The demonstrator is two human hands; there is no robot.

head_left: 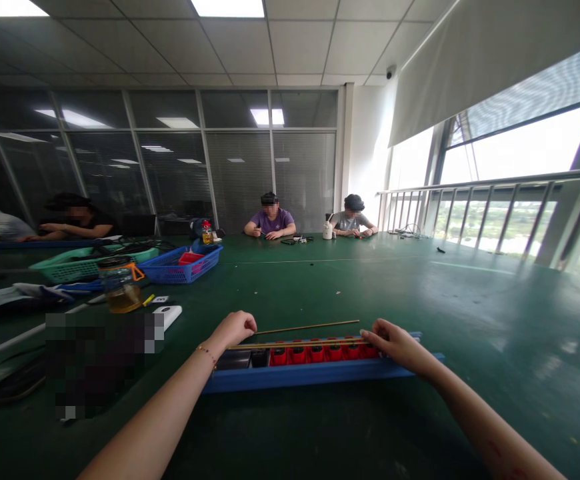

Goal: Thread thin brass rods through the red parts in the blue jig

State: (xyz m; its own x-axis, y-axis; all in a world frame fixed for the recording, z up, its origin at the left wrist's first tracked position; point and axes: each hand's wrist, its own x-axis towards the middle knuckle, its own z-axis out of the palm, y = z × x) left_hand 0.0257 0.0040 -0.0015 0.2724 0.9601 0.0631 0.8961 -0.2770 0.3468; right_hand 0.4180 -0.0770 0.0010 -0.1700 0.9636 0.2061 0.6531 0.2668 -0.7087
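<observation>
A long blue channel [320, 381] lies across the table in front of me. Inside it sit several red blocks with black tops [317, 355] in a row, with a dark grey piece [235, 361] and a black block [260, 359] to their left. Thin brass-coloured rods [300, 345] run lengthwise over the channel's far side. Another thin rod [315, 327] is just beyond them. My left hand [235, 328] is closed, its fingertips pinched at the left end of that farther rod. Curled over the channel's right part, my right hand [393, 341] pinches the nearer rods near their right end; its fingertips partly hide them.
To the left are a blue basket [183, 270] with a red container [190, 258], a green basket [60, 269], a jar of amber liquid [121, 293] and a white device [171, 316]. Two people [270, 220] sit at the table's far side; others are at far left.
</observation>
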